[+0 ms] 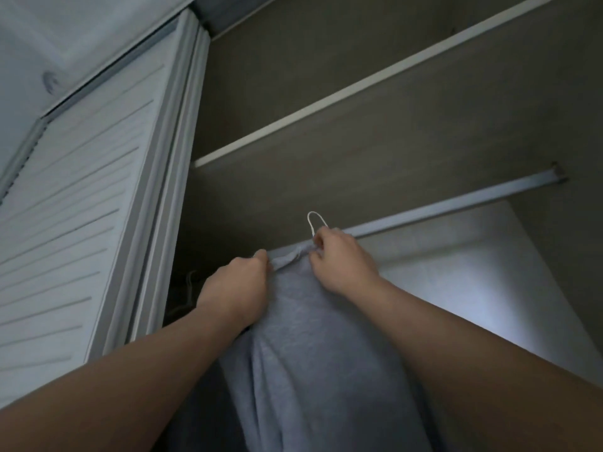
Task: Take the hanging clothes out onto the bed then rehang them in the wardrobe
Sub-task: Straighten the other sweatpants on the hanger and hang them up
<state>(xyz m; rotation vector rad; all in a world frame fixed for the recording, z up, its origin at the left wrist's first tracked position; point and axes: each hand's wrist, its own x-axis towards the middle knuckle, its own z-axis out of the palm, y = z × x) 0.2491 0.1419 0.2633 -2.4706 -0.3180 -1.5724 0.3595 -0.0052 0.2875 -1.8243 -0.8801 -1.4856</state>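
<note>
Of the hanger I could see only its white hook (314,220); the rest lay buried under the grey garment (310,353). Whether that hook sat over the rail (456,207) or just in front of it could not be told. The rail's left stretch vanished behind the cloth and my hands. My right hand (342,264) closed on the bunched collar at the hook's base, fingertips tucked out of sight; my left hand (236,288) gripped the top edge, its fingertips hidden too. The garment's lower part ran off the bottom edge, as did both my forearms. Dark shapes (186,295) beside the louvred door (81,223) were too shadowed to make out.
</note>
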